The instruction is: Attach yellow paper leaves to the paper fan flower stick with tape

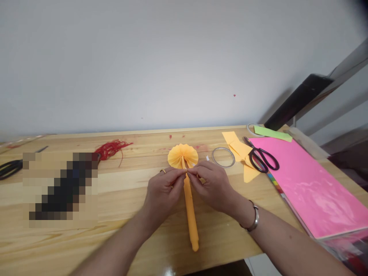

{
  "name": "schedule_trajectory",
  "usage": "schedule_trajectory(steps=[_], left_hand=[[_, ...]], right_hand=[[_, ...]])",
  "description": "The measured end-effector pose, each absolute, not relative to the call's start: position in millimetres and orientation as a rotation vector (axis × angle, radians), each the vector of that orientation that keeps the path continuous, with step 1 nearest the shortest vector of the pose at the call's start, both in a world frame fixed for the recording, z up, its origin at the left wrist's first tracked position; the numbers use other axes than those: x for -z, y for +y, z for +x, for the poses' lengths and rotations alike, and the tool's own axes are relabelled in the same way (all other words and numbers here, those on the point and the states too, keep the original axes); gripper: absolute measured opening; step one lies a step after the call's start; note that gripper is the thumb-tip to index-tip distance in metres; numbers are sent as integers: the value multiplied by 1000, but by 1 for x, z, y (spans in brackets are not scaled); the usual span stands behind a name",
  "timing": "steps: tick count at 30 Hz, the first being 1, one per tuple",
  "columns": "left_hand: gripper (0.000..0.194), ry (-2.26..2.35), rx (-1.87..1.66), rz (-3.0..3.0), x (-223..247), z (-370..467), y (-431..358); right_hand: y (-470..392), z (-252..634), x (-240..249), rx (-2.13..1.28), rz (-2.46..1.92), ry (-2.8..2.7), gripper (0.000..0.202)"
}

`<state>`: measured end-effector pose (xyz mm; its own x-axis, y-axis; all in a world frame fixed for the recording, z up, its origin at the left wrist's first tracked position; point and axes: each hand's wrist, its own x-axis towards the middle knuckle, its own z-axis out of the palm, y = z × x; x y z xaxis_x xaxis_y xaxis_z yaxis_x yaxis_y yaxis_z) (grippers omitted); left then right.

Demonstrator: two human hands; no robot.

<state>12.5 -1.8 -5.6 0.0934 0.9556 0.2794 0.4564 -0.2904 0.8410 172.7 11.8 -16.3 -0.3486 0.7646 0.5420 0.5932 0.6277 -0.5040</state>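
orange fan [188, 195] on the desk [120, 207], pleated head [174, 156] away, handle [191, 218] running toward the body; left grip [165, 188] and right grip [214, 186] meet at its neck, equally near, fingertips [181, 173] pinched; what's between, can't tell

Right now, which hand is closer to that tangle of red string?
The left. The left hand is to the right of the red string and nearer the person; the right hand is farther right, on the left hand's far side from the string.
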Motion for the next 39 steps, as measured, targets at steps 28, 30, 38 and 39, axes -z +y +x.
schedule_trajectory(steps=[28,30,38,39], left_hand=[[18,1375,-1147,2022,13,10,0],[18,1383,-1141,2025,12,10,0],[18,1388,-1106,1902,15,10,-1],[18,1388,-1101,1856,14,11,-1]], right_hand=[[13,169,8,-656,-1235,-1803,9],[13,169,7,-674,-1243,-1801,9],[16,168,7,-900,-1270,-1666,8],[17,168,7,-971,-1276,-1626,7]])
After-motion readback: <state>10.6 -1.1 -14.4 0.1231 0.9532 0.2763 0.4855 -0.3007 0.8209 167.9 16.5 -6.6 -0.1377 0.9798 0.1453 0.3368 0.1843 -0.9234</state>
